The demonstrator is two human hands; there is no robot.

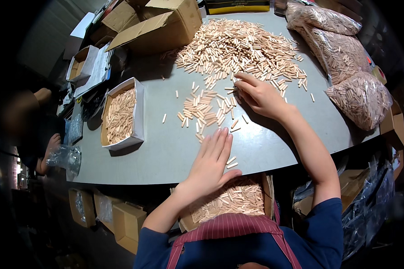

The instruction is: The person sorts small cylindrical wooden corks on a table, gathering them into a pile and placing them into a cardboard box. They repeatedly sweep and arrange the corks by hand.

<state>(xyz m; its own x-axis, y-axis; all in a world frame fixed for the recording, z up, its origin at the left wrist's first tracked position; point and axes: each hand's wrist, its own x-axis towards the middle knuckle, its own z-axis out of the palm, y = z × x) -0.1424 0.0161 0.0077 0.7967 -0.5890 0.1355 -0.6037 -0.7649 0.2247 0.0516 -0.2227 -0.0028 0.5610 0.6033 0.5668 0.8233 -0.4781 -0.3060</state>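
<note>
Short wooden dowel pins cover much of the grey table, with a large pile (242, 47) at the back and a thin scatter (199, 107) in front of it. My left hand (213, 157) lies flat near the table's front edge, fingers stretched toward the scatter, fingertips touching its nearest pins. Two loose pins (231, 162) rest beside its thumb. My right hand (258, 95) is at the front of the large pile, its fingers bent down and apart among the pins; what lies under the palm is hidden. Below the table edge, an open cardboard box (238, 199) holds many more pins.
A white carton (139, 116) filled with pins stands on the left. Clear plastic bags (343, 54) packed with pins line the right side. A large open cardboard box (166, 29) sits at the back left. Another person's hand (54, 142) shows at far left.
</note>
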